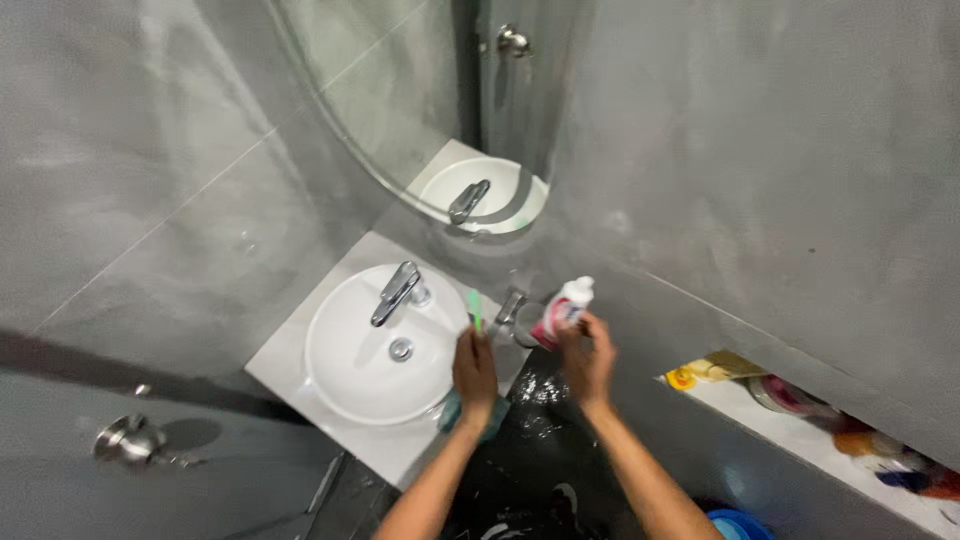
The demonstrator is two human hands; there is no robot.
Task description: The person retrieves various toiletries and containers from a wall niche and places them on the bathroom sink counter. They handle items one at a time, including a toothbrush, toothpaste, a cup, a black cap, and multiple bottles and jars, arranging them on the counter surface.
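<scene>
My left hand [474, 372] is closed around a green toothbrush [476, 310] that sticks up past my fingers, over the right rim of the white sink [340, 385]. My right hand [588, 358] grips a white and red tube [562, 308] with a white cap, tilted toward the wall. The two hands are close together, a little apart. A teal cloth [452, 412] lies under my left wrist on the sink's edge.
A chrome tap [397, 292] and drain [401, 349] sit in the sink. A metal cup [512, 310] stands by the wall. An oval mirror [420, 110] hangs above. A wall niche [800, 425] on the right holds several bottles and packets. A door handle [130, 440] is at lower left.
</scene>
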